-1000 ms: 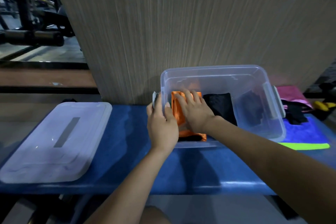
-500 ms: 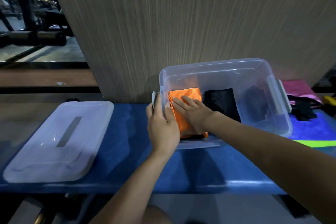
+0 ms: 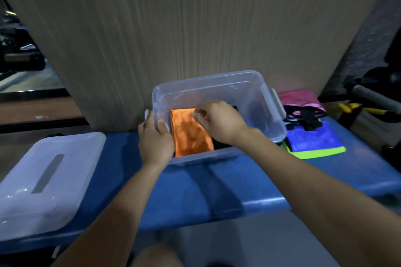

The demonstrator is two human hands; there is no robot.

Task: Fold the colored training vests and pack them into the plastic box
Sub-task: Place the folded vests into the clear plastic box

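A clear plastic box (image 3: 236,84) stands on the blue bench (image 3: 195,191). A folded orange vest (image 3: 191,134) lies in its left end, with dark folded fabric beside it, mostly hidden by my right hand. My left hand (image 3: 155,141) grips the box's left wall, thumb inside. My right hand (image 3: 219,121) hovers above the orange vest with fingers curled and holds nothing. To the right of the box lie a blue vest with a lime green edge (image 3: 314,141), a pink vest (image 3: 297,98) and black fabric (image 3: 303,117).
The box's clear lid (image 3: 43,180) lies on the bench at the left. A wood-grain panel (image 3: 195,28) rises right behind the box. Dark gym equipment stands at the far left and right, with a yellow-handled item (image 3: 351,107) at the right.
My right hand has lifted off the orange vest, which now lies uncovered in the box. The left hand stays on the box wall. The view has shifted right.
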